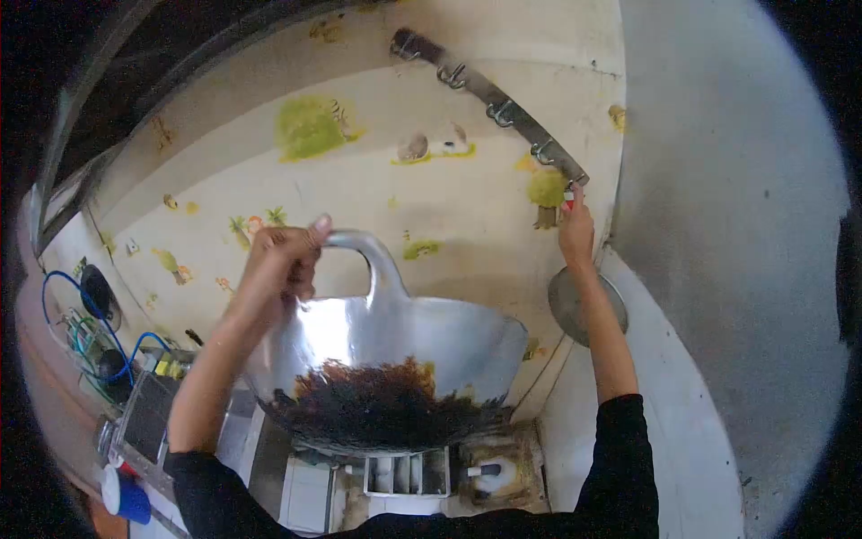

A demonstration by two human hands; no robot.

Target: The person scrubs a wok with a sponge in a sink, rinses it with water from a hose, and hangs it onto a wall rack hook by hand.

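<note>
My left hand (pixel 285 259) is closed around the loop handle of a large silver wok (pixel 449 337). The wok is raised in front of me, its underside facing me, with a dark burnt crust across the lower part. My right hand (pixel 577 232) reaches up to the lower right end of a hook rack (pixel 492 97) on the wall. Its fingers are closed at the last hook, beside a small red piece (pixel 567 201) too small to name. Behind my right forearm shows a grey round metal pan or lid (pixel 564 305); what holds it up is hidden.
The wall (pixel 350 198) has animal and tree pictures. A grey wall (pixel 709 180) stands at right. At lower left are a blue hose (pixel 94 310), a stove-like unit (pixel 153 418) and a blue cup (pixel 135 503). A compartmented rack (pixel 409 474) sits below the wok.
</note>
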